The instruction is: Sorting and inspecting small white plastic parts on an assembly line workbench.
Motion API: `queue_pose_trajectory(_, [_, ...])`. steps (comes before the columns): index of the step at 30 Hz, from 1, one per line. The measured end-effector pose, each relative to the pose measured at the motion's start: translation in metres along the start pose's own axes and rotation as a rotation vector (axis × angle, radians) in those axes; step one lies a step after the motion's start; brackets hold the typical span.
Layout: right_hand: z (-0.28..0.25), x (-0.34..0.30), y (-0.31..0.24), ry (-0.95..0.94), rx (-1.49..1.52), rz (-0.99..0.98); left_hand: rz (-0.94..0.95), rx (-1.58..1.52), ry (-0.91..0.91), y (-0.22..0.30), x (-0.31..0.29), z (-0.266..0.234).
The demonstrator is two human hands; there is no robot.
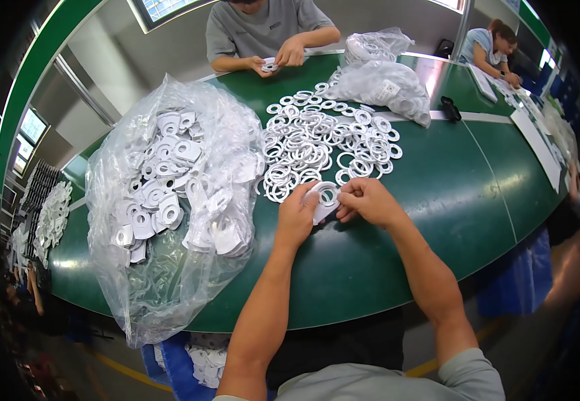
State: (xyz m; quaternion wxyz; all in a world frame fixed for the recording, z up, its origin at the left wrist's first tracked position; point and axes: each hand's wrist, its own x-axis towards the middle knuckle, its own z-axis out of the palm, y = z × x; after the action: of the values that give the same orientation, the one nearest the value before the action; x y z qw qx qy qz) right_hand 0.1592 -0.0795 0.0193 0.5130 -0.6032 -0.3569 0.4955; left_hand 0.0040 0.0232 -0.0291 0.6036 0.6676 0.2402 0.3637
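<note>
My left hand (296, 212) grips a flat white plastic part (321, 214) with a round hole and a straight-edged lower end, held just above the table. Over its hole sits a white ring (334, 188), and my right hand (366, 202) pinches the ring's right edge with curled fingers. Whether the ring is seated in the part or only resting against it, I cannot tell. Just beyond my hands lies a loose pile of white rings (303, 144). To the left, a large clear plastic bag (146, 297) lies open around many similar white parts (168, 208).
Clear bags (397, 83) of rings stand at the back of the green table (450, 200). A black object (449, 109) lies to their right. Across the table a person (263, 33) handles a white part; another person (493, 50) sits far right. A blue bin (176, 361) with white parts is below the table.
</note>
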Motion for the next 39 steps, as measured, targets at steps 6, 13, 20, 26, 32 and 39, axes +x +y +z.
queue_pose_trajectory(6, [0.010, -0.003, 0.006, 0.198, -0.607, -0.618, -0.202, -0.143, -0.061, 0.019, -0.004, 0.002])
queue_pose_trajectory(13, [0.019, -0.012, -0.001, 0.248, -0.748, -0.710, -0.193, -0.320, 0.038, 0.010, -0.008, 0.002])
queue_pose_trajectory(20, [0.024, -0.004, -0.001, 0.297, -0.616, -0.680, 0.005, 0.089, 0.107, 0.024, -0.016, 0.012])
queue_pose_trajectory(26, [0.020, -0.009, 0.002, 0.177, -0.322, -0.424, 0.035, 0.234, 0.065, 0.059, -0.029, -0.008])
queue_pose_trajectory(32, [-0.011, -0.005, 0.000, 0.256, -0.219, -0.420, -0.106, 0.548, -0.079, 0.156, -0.175, -0.133])
queue_pose_trajectory(39, [-0.013, 0.004, -0.005, 0.234, -0.205, -0.424, -0.115, 0.886, 0.614, 0.158, -0.174, -0.245])
